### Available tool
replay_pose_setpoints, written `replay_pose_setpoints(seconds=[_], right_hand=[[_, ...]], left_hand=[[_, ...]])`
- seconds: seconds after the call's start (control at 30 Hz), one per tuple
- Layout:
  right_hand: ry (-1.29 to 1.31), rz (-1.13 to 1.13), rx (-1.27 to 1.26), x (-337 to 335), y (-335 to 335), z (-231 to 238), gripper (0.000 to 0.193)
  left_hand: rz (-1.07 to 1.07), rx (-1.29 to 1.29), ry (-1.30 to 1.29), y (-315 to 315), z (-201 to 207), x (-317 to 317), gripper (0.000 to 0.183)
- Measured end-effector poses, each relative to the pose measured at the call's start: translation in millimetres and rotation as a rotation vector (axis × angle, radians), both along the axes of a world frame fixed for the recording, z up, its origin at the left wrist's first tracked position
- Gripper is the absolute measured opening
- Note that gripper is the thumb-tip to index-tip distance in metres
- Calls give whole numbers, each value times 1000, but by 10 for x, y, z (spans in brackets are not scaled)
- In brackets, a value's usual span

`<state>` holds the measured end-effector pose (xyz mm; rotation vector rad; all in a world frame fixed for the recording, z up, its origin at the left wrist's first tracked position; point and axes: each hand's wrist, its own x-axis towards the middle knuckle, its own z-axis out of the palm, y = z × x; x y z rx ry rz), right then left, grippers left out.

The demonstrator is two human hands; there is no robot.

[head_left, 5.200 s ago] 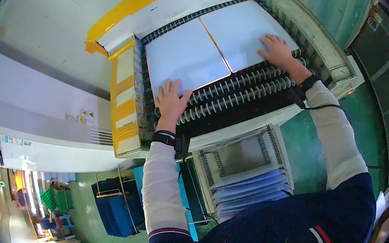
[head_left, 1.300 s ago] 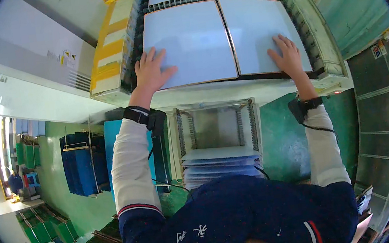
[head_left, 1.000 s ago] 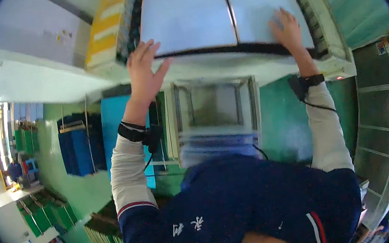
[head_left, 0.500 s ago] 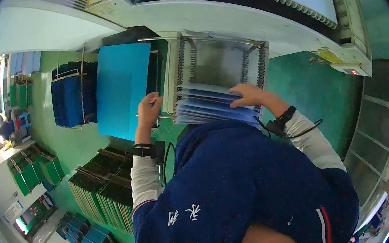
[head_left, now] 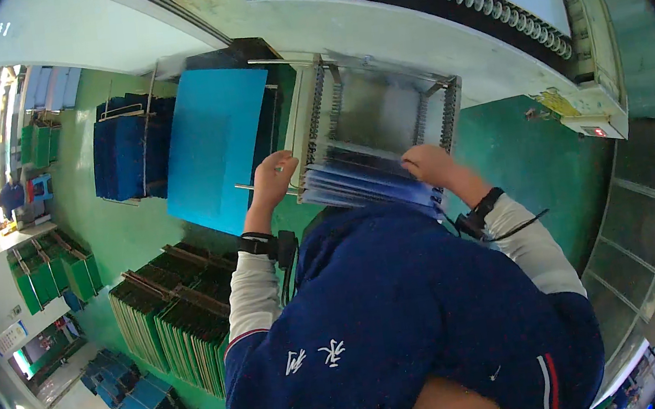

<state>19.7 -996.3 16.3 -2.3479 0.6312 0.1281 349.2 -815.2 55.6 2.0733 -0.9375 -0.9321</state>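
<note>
A metal rack [head_left: 456,107] with spring-like coils along its sides stands in front of me. Several thin bluish sheets [head_left: 366,187] lean in its near part, close to my body. Over the right end of these sheets is my right hand [head_left: 431,166], its fingers curled together at the edge of the farthest sheet; what they pinch, if anything, is hidden. My left hand [head_left: 271,180] hovers just outside the rack's left side, fingers loosely bent, with nothing visible in them. A large bright blue board [head_left: 214,145] stands to the left of that hand.
Beyond the rack runs a pale machine [head_left: 396,32] with a row of white coils. Racks of dark blue boards [head_left: 121,156] and green-edged boards [head_left: 189,344] stand on the green floor to the left. A grey framed panel [head_left: 632,224] lies at the right.
My right hand's fingers have gone from spread to curled at the sheets. The left hand has come nearer the rack with its fingers more bent. The whole view has shifted slightly.
</note>
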Motion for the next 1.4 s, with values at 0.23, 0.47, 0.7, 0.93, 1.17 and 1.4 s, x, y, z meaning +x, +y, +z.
replay_pose_setpoints(seconds=[0.23,0.47,0.7,0.93,1.17,1.4], right_hand=[[-41,164,-179,113,69,688,10],[-269,-40,-357,-223,-484,2255,8],[-771,-1022,442,-273,-716,2287,10],[-762,-1260,863,-248,-811,1521,24],[-917,-1269,1029,-471,-881,1524,30],[-902,-1367,952,-1082,-1132,1489,31]], left_hand=[[-50,-23,-152,-61,71,43,36],[47,-96,50,-200,74,131,35],[-92,-198,416,-730,632,-177,52],[-39,-100,744,-890,803,-355,36],[66,-292,787,-973,990,-334,21],[196,-349,803,-1158,1044,-206,13]])
